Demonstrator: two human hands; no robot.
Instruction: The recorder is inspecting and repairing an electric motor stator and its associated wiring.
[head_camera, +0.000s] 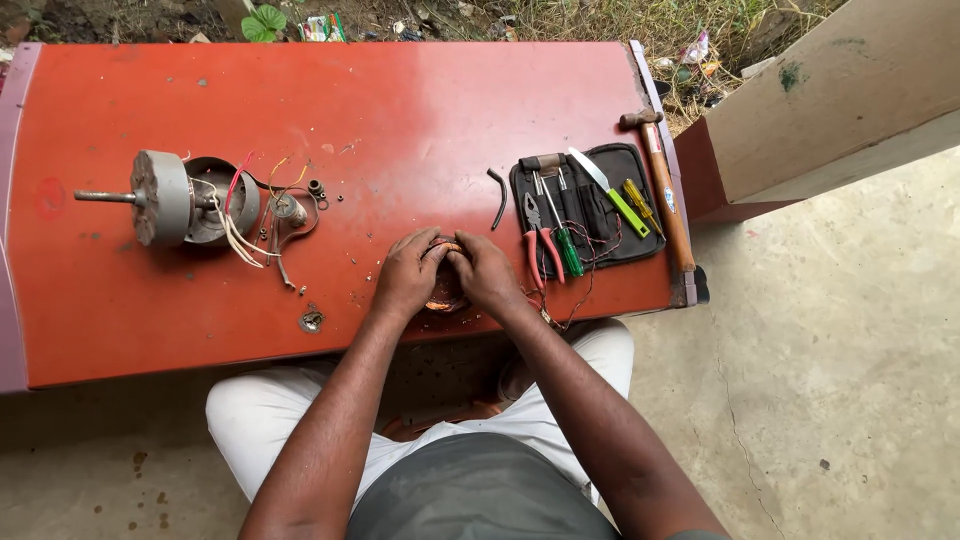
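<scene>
Both hands are down on the red table (400, 110), pressed close together near its front edge. The left hand (408, 275) and the right hand (484, 272) are curled around a small round copper-wound coil (444, 290) — fingers bent in over it, thumbs meeting on top, so most of the coil is hidden and only its coppery rim peeks out underneath. It sits on the table between the palms, gripped from both sides.

Off to the left lies a grey fan motor (165, 198) with its shaft pointing left and loose coloured wires (245, 225) trailing from it. To the right, a black tool pouch (590, 205) lies open with red-handled pliers (540, 250) and a green screwdriver (568, 245) — and a wooden-handled hammer (664, 190) lies along the table's right edge. A bent black piece (498, 198) lies just left of the pouch.
</scene>
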